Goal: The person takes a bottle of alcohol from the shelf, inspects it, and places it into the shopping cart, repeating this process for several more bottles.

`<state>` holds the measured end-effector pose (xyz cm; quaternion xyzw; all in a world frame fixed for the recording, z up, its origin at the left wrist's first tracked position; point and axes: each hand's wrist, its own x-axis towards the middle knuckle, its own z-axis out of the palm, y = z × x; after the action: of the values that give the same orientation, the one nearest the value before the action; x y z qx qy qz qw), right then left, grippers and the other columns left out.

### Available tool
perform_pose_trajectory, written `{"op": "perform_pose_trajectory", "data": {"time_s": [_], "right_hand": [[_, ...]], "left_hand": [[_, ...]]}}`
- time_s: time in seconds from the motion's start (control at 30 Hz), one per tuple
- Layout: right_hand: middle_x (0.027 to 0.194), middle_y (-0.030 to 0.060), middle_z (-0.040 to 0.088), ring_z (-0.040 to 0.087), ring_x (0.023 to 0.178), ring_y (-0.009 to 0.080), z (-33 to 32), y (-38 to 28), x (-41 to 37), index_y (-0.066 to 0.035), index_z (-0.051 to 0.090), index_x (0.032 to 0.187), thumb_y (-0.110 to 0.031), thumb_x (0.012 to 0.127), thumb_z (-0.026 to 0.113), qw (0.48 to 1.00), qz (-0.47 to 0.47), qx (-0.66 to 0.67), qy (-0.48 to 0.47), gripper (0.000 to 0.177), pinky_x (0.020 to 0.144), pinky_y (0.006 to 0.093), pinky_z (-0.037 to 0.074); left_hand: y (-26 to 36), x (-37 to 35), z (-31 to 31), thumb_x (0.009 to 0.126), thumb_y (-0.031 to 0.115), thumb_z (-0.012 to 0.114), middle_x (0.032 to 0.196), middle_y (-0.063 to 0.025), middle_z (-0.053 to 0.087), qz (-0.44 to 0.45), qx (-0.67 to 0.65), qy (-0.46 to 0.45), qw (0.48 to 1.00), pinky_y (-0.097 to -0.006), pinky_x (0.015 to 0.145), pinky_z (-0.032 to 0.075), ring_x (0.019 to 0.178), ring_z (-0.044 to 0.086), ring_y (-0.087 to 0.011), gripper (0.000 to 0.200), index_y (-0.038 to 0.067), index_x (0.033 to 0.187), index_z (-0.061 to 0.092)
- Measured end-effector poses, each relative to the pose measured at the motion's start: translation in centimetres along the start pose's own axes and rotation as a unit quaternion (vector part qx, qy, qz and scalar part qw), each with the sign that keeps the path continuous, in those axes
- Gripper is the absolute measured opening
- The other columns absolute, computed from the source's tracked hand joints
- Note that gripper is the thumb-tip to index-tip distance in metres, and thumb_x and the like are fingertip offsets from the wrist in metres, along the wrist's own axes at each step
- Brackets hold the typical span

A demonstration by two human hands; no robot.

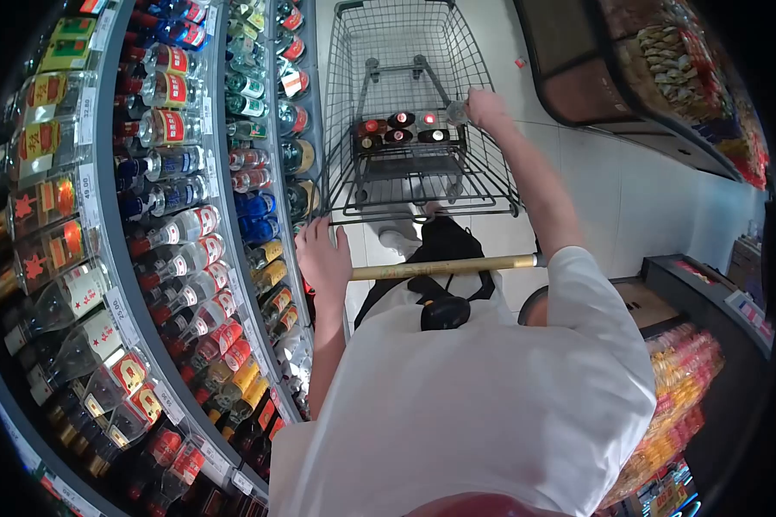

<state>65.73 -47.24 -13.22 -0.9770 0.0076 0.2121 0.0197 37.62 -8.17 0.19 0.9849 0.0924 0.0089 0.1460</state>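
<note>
Head view: a person in a white shirt stands at a cart point(422, 185) in a shop aisle, with a black bag point(444, 312) hanging at the chest. The left hand point(323, 254) lies over the left end of the handle point(444, 267); its fingers appear stretched forward and loose, resting on the bar rather than wrapped round it. The right hand point(489, 110) reaches far out over the right side of the cart, fingers closed round a clear bottle point(458, 112) (small in frame, label not legible), which is held above the basket, just right of the load. Five loaded bottles point(401, 129) with dark bodies and red caps lie side by side on the cart bottom towards the far end, touching or nearly so. The rest of the basket is bare wire. The shelves point(159, 224) on the left are packed with spirits, price tags on every edge. Racks point(677, 65) of packaged goods stand right, across a pale floor point(629, 189). Assessment: loading is partly done, with five bottles stowed and a sixth in hand but not yet set down. How many are wanted cannot be told.
</note>
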Motion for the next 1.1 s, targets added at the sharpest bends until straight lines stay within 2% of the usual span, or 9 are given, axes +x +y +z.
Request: {"op": "perform_pose_trajectory", "data": {"time_s": [0.13, 0.37, 0.47, 0.57, 0.63, 0.87, 0.93, 1.1], "right_hand": [[0.114, 0.0209, 0.076, 0.074, 0.107, 0.0391, 3.0, 0.7, 2.1, -0.006, 0.068, 0.119, -0.031, 0.097, 0.062, 0.999, 0.002, 0.025, -0.032, 0.033, 0.093, 0.0512, 0.059], [0.112, 0.0214, 0.076, 0.073, 0.108, 0.0401, 7.1, 0.8, 3.4, -0.006, 0.066, 0.119, -0.026, 0.098, 0.061, 0.998, 0.019, 0.059, -0.03, 0.03, 0.093, 0.0523, 0.059], [0.112, 0.0202, 0.076, 0.073, 0.109, 0.0397, 8.0, 1.1, 3.6, -0.006, 0.065, 0.12, -0.027, 0.1, 0.06, 0.998, -0.004, 0.064, 0.004, 0.03, 0.094, 0.0526, 0.058], [0.112, 0.0188, 0.076, 0.073, 0.11, 0.0389, 7.3, 0.4, 3.6, -0.006, 0.064, 0.12, -0.028, 0.1, 0.06, 0.997, 0.02, 0.069, -0.028, 0.03, 0.095, 0.0529, 0.058], [0.112, 0.0177, 0.076, 0.073, 0.109, 0.0379, 7.6, 0.4, 3.8, -0.006, 0.064, 0.119, -0.029, 0.1, 0.06, 0.997, 0.0, 0.076, -0.005, 0.03, 0.094, 0.0534, 0.058], [0.108, 0.017, 0.077, 0.074, 0.105, 0.0371, 7.5, -0.1, 5.6, -0.008, 0.065, 0.119, -0.03, 0.1, 0.061, 0.998, -0.025, 0.063, -0.02, 0.03, 0.09, 0.0539, 0.058], [0.106, 0.0157, 0.079, 0.076, 0.103, 0.0353, 6.6, -0.6, 5.6, -0.008, 0.066, 0.118, -0.024, 0.099, 0.06, 0.997, -0.02, 0.069, -0.014, 0.026, 0.09, 0.0498, 0.059], [0.107, 0.0156, 0.079, 0.076, 0.104, 0.0353, 5.6, -0.5, 6.4, -0.008, 0.066, 0.118, -0.022, 0.098, 0.061, 0.997, -0.013, 0.078, -0.011, 0.025, 0.089, 0.0497, 0.059]], "left_hand": [[0.4, 0.6, 0.2, 0.096, 0.023, 0.071, 0.129, -0.0112, 0.072, -0.01, 0.003, -0.005, 1.0, -0.0464, 0.108, 0.05, 0.129, 0.06, -0.0353, 0.03, 0.006, 0.12, 0.075], [1.5, 1.4, -0.5, 0.097, 0.022, 0.068, 0.13, -0.0138, 0.071, -0.005, 0.018, -0.024, 1.0, -0.0454, 0.111, 0.047, 0.128, 0.059, -0.0366, 0.032, 0.005, 0.123, 0.073], [1.7, 1.8, -0.5, 0.097, 0.022, 0.067, 0.131, -0.0144, 0.07, -0.012, 0.008, -0.036, 0.999, -0.046, 0.111, 0.047, 0.128, 0.059, -0.0373, 0.032, 0.005, 0.124, 0.073], [1.9, 2.1, -0.3, 0.097, 0.022, 0.067, 0.132, -0.0142, 0.07, -0.015, 0.006, -0.041, 0.999, -0.0459, 0.11, 0.047, 0.128, 0.059, -0.0372, 0.032, 0.006, 0.125, 0.072], [2.3, 2.5, -0.4, 0.097, 0.021, 0.067, 0.132, -0.0142, 0.07, -0.011, 0.01, -0.045, 0.999, -0.0459, 0.11, 0.047, 0.128, 0.059, -0.037, 0.032, 0.006, 0.125, 0.072], [3.5, 4.0, -0.1, 0.096, 0.02, 0.067, 0.129, -0.0138, 0.071, -0.005, 0.022, -0.031, 0.999, -0.0459, 0.107, 0.049, 0.125, 0.061, -0.036, 0.03, 0.007, 0.122, 0.073], [3.8, 4.5, 0.1, 0.096, 0.02, 0.067, 0.128, -0.0134, 0.072, -0.001, 0.024, -0.028, 0.999, -0.0457, 0.106, 0.05, 0.125, 0.061, -0.0356, 0.029, 0.007, 0.122, 0.073], [4.6, 5.7, 0.4, 0.097, 0.023, 0.067, 0.129, -0.0124, 0.071, -0.002, 0.035, -0.035, 0.999, -0.0448, 0.106, 0.05, 0.123, 0.062, -0.0355, 0.031, 0.007, 0.123, 0.071]]}}
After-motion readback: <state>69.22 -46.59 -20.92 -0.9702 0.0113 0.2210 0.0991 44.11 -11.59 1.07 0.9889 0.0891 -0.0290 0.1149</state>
